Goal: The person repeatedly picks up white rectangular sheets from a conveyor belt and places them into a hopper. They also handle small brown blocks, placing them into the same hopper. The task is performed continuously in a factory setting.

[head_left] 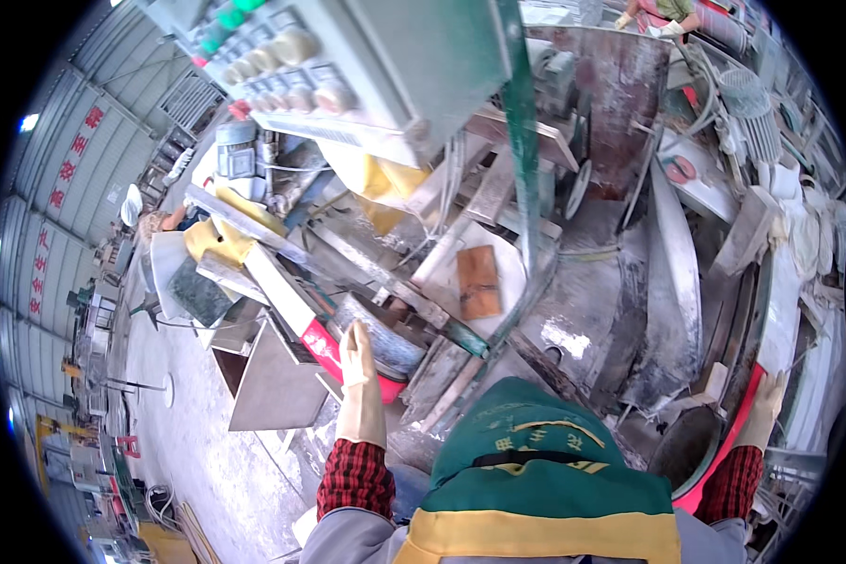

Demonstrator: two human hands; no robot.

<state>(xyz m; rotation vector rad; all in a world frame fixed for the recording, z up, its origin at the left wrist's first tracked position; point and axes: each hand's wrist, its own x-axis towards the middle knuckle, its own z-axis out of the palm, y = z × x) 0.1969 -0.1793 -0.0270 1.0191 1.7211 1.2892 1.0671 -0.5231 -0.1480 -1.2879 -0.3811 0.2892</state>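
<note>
Apron (545, 498), green-yellow, nearest, 5 o'clock. Left gloved hand (359, 362) laid against red belt run (327, 353) at 8 o'clock; right gloved hand (769, 404) at second run (731, 438), 4 o'clock. Clamping can't be told. Fingers could get pinched if belt is driven. Counted: two hands, two runs, one apron, one control box (423, 70) at 12.

Two groups of red characters (67, 171) stand on the wall (89, 199) to your left. Your green apron (512, 404) bears yellow characters (537, 436).
</note>
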